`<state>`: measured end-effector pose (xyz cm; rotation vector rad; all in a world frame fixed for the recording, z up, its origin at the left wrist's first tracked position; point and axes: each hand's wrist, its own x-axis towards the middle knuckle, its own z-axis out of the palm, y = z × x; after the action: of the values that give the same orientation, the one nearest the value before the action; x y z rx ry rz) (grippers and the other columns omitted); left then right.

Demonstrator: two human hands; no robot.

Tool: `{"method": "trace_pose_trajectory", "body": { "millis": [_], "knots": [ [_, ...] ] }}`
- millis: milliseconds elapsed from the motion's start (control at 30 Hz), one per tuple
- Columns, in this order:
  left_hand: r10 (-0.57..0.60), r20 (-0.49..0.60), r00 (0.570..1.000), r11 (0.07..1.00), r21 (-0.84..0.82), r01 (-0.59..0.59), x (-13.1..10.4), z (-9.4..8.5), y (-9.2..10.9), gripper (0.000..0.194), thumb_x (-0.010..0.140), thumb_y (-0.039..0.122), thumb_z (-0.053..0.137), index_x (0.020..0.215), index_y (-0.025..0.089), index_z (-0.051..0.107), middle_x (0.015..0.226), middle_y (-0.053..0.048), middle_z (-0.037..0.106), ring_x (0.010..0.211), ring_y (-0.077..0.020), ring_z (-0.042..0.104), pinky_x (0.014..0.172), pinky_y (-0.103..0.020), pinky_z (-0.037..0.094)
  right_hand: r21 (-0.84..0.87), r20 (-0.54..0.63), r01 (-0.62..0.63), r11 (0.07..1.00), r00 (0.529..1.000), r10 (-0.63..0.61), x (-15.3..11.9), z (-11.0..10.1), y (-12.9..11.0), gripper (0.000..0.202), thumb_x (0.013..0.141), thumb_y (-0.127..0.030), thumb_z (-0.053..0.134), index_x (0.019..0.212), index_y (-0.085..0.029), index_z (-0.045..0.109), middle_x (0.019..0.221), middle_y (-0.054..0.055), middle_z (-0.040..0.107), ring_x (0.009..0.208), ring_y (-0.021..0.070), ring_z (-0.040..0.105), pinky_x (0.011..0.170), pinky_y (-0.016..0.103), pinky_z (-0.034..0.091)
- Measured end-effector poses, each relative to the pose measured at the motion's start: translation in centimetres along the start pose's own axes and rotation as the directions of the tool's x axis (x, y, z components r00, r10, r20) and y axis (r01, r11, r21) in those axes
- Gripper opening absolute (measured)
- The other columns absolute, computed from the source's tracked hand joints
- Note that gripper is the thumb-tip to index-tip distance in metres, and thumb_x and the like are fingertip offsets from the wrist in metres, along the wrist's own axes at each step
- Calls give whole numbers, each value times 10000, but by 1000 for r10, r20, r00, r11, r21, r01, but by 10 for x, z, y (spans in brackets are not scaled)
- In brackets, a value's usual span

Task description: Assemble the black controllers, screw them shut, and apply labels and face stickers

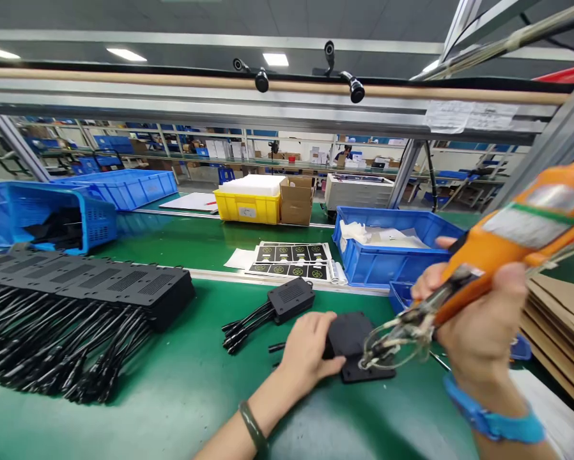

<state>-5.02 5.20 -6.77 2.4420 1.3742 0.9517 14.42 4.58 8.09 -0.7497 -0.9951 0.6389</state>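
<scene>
My left hand [306,351] is closed on the left side of a black plastic case [351,335] lying on the green bench, thumb and fingers along its edge. Short black cable ends stick out to the left of that hand. In my right hand [483,326] is an orange hot glue gun [512,236], tilted with its nozzle down to the left. The nozzle, wrapped in stringy, pale glue, hangs over the right part of the case; whether it touches cannot be told. A second black case [291,299] with cables lies just beyond my left hand.
Rows of black cabled boxes [138,284] fill the left side. Sheets of printed labels [291,260] lie at the back middle, beside a blue bin [387,255]. A yellow bin [246,207] stands farther back. Stacked cardboard [555,332] is at the right; a metal rail crosses above.
</scene>
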Motion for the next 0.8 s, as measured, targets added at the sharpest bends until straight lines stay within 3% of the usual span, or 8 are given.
{"method": "trace_pose_trajectory", "body": {
  "millis": [133,200,267,333,400,500,600,800],
  "knots": [
    [-170,-167,971,981,68,183,9,-42,-44,594,761,241,708,1282,162,435,1194,-136,627,1064,-316,614,914,-471,506,-48,69,43,998,997,-39,38,-12,-30,492,822,-679,491,1031,-289,706,544,0,515,453,191,457,394,344,372],
    [-224,-198,954,965,90,245,10,-55,-63,564,779,225,686,1276,180,425,1125,-113,647,1019,-323,632,852,-470,531,-58,145,-21,998,989,29,52,-19,-35,463,789,-665,555,1033,-299,701,573,3,554,502,206,493,428,354,433],
    [-235,-202,951,958,120,262,10,-59,-71,592,764,219,715,1283,191,430,1153,-119,634,1099,-358,599,894,-517,514,-87,258,-104,991,958,123,63,-25,-35,529,679,-666,675,1019,-261,699,596,22,605,529,228,551,440,373,479],
    [-206,-193,959,960,150,237,8,-52,-64,633,757,232,752,1308,185,445,1292,-163,560,1265,-410,478,1014,-605,416,-107,354,-155,982,917,183,73,-30,-31,626,536,-668,777,972,-227,692,615,47,642,537,247,599,454,386,505],
    [-139,-140,980,973,163,161,6,-37,-45,611,776,259,768,1314,179,490,1394,-182,480,1355,-415,378,1093,-623,326,-101,377,-162,982,907,189,79,-32,-24,656,481,-684,796,924,-215,678,584,43,632,507,233,601,457,375,507],
    [8,48,999,993,115,-14,-1,-8,-11,561,759,358,817,1257,213,602,1344,-151,539,1287,-349,488,1068,-502,431,-63,328,-151,986,930,164,82,-30,-9,619,568,-726,726,932,-231,652,551,-11,592,457,181,557,429,325,485],
    [84,196,977,993,62,-98,-9,17,11,675,657,456,883,1258,255,649,1370,-176,535,1259,-389,524,1015,-519,485,-31,242,-127,991,961,131,78,-25,11,605,640,-776,638,910,-234,637,563,-35,575,408,150,513,359,284,426],
    [42,294,955,997,43,-57,-13,34,11,589,719,407,854,1262,275,666,1345,-198,558,1199,-377,578,981,-520,505,-13,160,-86,996,983,87,61,-23,55,503,769,-705,596,920,-226,630,516,-60,536,373,131,505,367,262,432]
  ]
}}
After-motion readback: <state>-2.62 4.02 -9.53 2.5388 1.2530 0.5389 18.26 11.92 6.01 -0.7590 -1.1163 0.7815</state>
